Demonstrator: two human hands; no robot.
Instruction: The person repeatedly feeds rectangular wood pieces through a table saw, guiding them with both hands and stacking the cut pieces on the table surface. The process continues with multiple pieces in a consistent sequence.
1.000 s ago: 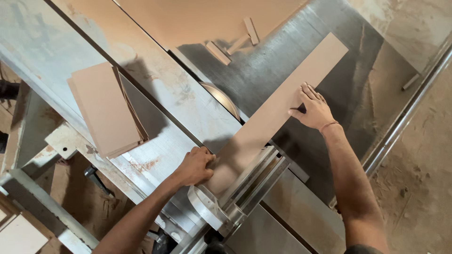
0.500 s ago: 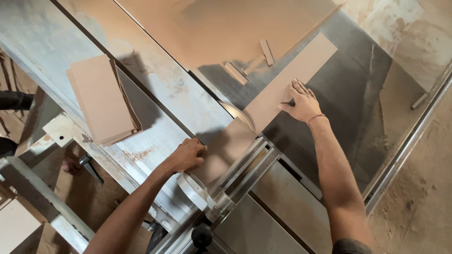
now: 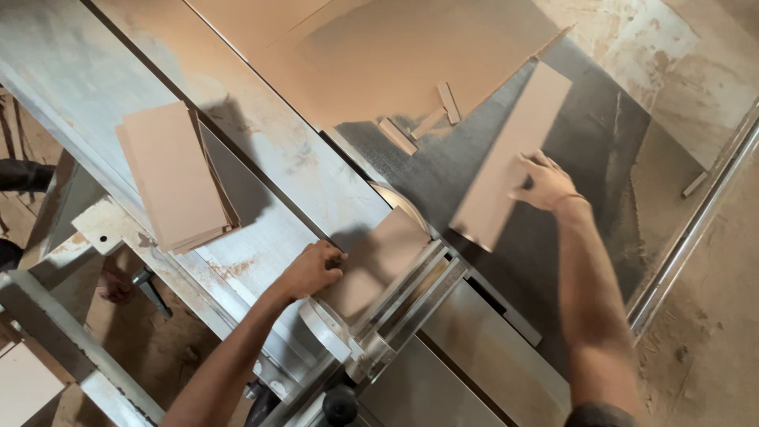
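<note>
Long board strip (image 3: 512,154): tan, flat, rectangular offcut lying on the grey steel saw table (image 3: 609,150). Long axis runs diagonally, from lower left near the saw blade (image 3: 399,202) up to the upper right; the far end points toward the top right corner of the table, the near end sits just right of the blade and apart from it.

Right hand (image 3: 545,183): laid flat on the strip's right edge, fingers spread over its face, pressing rather than gripping.

Short board piece (image 3: 378,257): tan, cut square, lying left of the blade against the sliding fence assembly (image 3: 395,304), separated from the long strip by the blade line.

Left hand (image 3: 314,267): curled into a loose fist at the left edge of the short piece, knuckles up, touching it; whether the fingers clasp the edge cannot be told.

Saw blade: only a curved sliver of the disc shows above the table slot, between the two pieces.

Small offcuts (image 3: 431,119): three narrow tan slivers, lying loose beyond the blade at the edge of a large tan sheet (image 3: 411,47) that covers the upper table.

Stack of boards (image 3: 175,178): several tan rectangular panels piled on the pale sliding carriage (image 3: 261,158), well left of the hands, long axis running roughly top to bottom.

Floor (image 3: 711,332): dusty, sawdust-covered, at right beyond the table rail (image 3: 696,229).
</note>
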